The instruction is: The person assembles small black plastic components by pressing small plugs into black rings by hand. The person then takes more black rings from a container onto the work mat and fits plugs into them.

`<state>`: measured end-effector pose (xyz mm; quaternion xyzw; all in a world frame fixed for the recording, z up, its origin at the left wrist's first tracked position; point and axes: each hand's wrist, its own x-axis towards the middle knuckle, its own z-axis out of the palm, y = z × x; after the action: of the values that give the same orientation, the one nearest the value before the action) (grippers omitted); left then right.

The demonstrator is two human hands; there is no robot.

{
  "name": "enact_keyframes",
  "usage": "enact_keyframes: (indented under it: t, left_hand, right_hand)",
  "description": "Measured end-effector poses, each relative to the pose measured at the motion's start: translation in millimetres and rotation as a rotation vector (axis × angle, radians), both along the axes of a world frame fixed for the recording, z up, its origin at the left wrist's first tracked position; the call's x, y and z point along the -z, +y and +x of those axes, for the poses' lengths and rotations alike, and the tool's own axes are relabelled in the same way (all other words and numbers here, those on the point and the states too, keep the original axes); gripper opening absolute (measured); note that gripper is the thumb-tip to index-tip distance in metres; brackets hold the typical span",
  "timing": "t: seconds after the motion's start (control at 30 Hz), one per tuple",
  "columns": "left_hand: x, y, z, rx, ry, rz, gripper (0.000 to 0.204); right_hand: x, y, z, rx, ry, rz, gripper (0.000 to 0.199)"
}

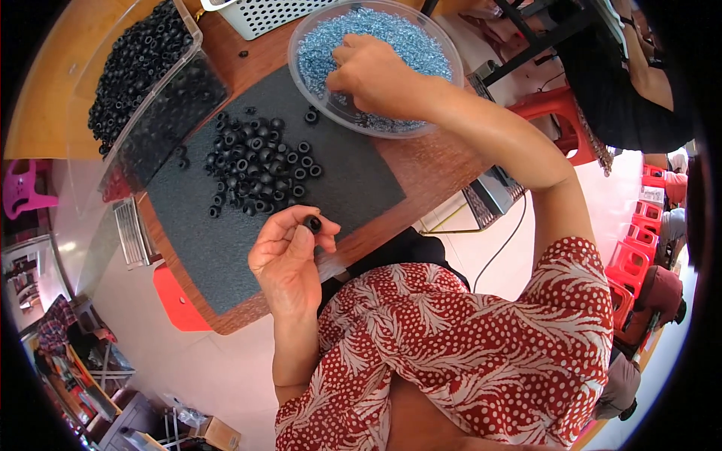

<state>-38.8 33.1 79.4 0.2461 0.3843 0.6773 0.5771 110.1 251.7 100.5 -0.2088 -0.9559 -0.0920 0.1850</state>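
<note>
Between the thumb and fingers of my left hand (289, 255) is a small black hollow cap (312, 223), held just off the near edge of the dark mat (361, 188). My right hand (374, 75) reaches into a round clear bowl (453, 56) filled with tiny shiny light-blue pieces (398, 34). Its fingers curl down at the pieces, and whatever they pinch is hidden. A loose pile of the same black caps (256, 161) lies on the mat, many with their round openings showing.
A clear bin (214, 83) heaped with black caps stands at the far left. Behind the mat is a white perforated basket (263, 16). The wooden table (432, 169) has a red stool (177, 301) beside its left edge. Other people sit along the right, one (617, 90) close by.
</note>
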Motion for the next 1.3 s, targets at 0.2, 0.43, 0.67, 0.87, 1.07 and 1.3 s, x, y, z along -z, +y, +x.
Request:
enact_keyframes:
  t: [0.2,0.43,0.67,0.87,1.07,1.3]
  left_hand:
    - [3,-2,-4,-0.030,0.040,-0.007,0.026]
    - [2,-2,-4,-0.026,0.033,0.000,0.025]
    - [3,-4,-3,-0.021,0.010,-0.002,0.025]
    - [4,-4,-3,-0.023,0.013,0.000,0.026]
    - [4,-4,-4,-0.028,0.017,0.002,0.026]
    - [4,-4,-5,-0.034,-0.030,0.011,0.020]
  right_hand:
    - [-9,6,6,0.047,0.100,-0.009,0.009]
    - [0,2,4,-0.022,-0.003,0.064,0.008]
    - [7,2,-2,-0.044,-0.010,0.002,0.006]
    - [8,-1,-2,-0.029,-0.035,0.017,0.005]
    - [8,-1,-4,-0.033,-0.090,0.050,0.005]
    - [15,4,-3,-0.075,-0.019,0.060,0.006]
